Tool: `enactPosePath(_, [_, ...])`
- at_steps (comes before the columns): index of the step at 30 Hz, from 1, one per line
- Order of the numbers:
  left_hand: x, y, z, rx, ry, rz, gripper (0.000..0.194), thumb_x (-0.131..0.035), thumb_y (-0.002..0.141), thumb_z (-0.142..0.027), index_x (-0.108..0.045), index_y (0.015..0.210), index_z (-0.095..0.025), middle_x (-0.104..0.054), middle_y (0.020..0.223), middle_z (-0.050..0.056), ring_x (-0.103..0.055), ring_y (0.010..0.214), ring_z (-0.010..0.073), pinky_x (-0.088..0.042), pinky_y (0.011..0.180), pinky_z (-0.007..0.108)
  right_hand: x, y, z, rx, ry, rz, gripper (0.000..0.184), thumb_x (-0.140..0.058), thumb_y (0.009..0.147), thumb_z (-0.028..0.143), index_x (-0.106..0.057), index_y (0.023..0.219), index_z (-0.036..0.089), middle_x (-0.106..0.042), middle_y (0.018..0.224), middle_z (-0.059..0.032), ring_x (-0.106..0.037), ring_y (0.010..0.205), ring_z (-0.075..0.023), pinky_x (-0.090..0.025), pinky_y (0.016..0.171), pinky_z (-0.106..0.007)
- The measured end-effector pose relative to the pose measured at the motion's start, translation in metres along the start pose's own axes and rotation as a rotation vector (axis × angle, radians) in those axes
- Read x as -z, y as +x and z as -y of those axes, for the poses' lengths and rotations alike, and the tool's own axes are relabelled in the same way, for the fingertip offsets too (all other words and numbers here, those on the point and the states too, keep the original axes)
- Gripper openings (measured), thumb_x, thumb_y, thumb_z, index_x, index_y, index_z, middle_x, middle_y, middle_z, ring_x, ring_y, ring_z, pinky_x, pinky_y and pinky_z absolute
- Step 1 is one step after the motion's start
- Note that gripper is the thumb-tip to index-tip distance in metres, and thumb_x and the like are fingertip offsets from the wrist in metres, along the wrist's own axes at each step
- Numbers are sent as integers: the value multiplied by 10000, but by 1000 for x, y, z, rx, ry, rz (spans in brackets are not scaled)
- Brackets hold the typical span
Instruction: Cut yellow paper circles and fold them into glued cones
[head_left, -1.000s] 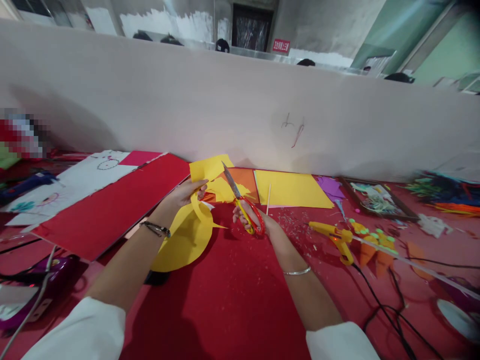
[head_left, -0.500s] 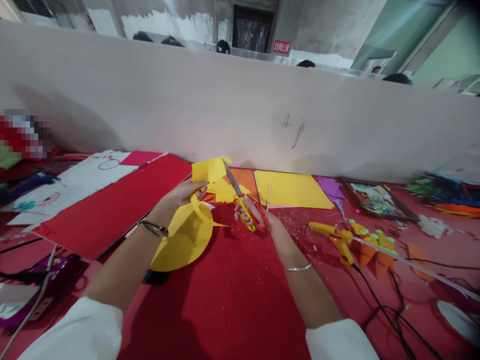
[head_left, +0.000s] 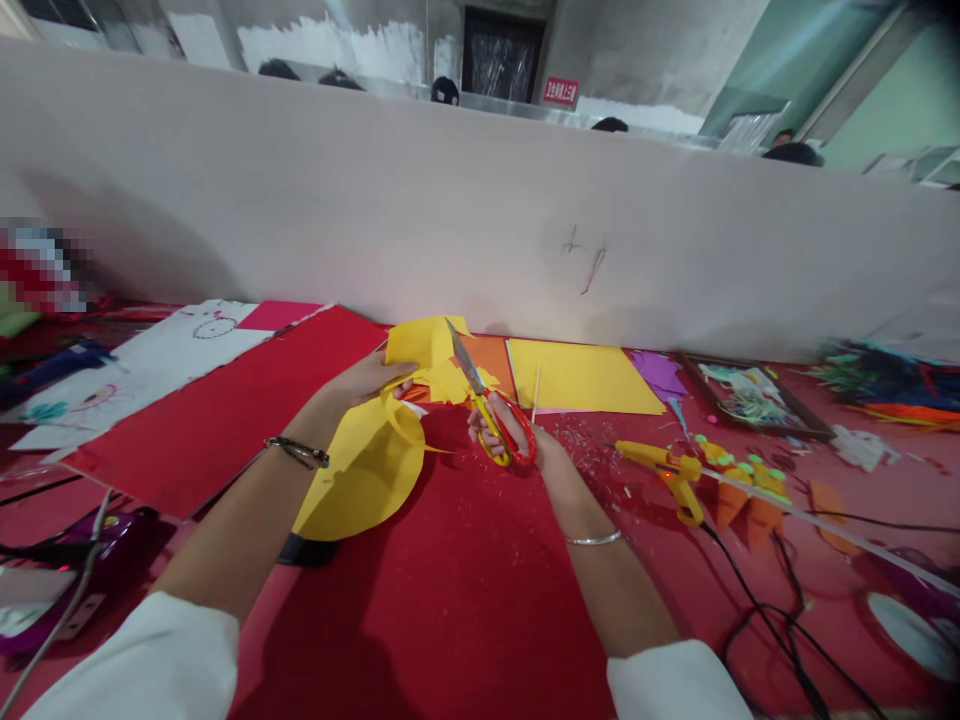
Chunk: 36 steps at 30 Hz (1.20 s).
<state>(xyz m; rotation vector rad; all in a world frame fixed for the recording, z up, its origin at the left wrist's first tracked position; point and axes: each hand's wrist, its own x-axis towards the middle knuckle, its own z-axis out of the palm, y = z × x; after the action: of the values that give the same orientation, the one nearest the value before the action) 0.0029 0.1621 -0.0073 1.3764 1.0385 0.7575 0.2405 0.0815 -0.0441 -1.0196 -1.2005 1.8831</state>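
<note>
My left hand (head_left: 373, 378) pinches a piece of yellow craft sheet (head_left: 420, 340), perhaps paper or foam, raised above the table. A curled strip and a large rounded yellow part (head_left: 367, 475) hang below that hand; whether they are one piece I cannot tell. My right hand (head_left: 517, 437) is closed round the red and yellow handles of a pair of scissors (head_left: 480, 390). The blades point up and left, at the right edge of the yellow sheet. Yellow scraps (head_left: 446, 385) lie behind the hands on an orange sheet (head_left: 487, 358).
A large red board (head_left: 225, 410) lies at left beside a white sheet with drawings (head_left: 187, 335). At right are a flat yellow sheet (head_left: 585, 378), a yellow glue gun (head_left: 667, 470) with its cable, orange carrot shapes (head_left: 739, 500) and a dark tray (head_left: 757, 400). A pale partition (head_left: 375, 200) stands behind.
The yellow sheet in my left hand has shifted and tilted slightly. The scissors stay almost in place, their handles perhaps spread a little wider. The whole view has moved slightly.
</note>
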Motion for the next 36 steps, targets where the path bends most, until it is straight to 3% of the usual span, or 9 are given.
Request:
enactPosePath(11, [0,-1,-6,27,60,38,295,-617,721,-257,-500,471,-155,-458,395,-10,-429,370,73,-349,394,179,1,11,0,7,-29,-49,548,-399,729,699,-538,712,169,-540,570,16,-328,362,-28,-270,338,-157])
enactPosePath(18, [0,13,5,28,18,28,175,-612,716,-233,-540,578,-153,-486,450,-10,-419,359,68,-322,358,179,-4,23,0,41,-71,-119,627,-300,725,748,-525,645,169,-500,491,31,-346,313,-34,-295,313,-176])
enactPosePath(24, [2,19,8,56,-47,55,193,-645,693,-217,-531,554,-145,-477,433,-8,-425,355,70,-340,355,182,-2,28,1,65,-123,-172,607,-309,731,742,-485,598,177,-468,429,41,-346,283,-34,-277,287,-168])
enactPosePath(32, [-2,20,9,122,-219,-11,78,-638,679,-132,-569,715,-134,-584,538,18,-532,430,98,-449,414,189,4,35,-1,111,-172,-273,576,-310,735,739,-428,607,190,-411,383,66,-300,261,-32,-230,265,-158])
enactPosePath(36, [4,22,12,137,-326,-95,185,-574,684,-79,-579,864,-122,-652,667,65,-618,555,152,-522,500,238,11,28,-3,105,-204,-283,544,-320,748,719,-427,653,194,-442,452,60,-282,292,-30,-237,291,-165])
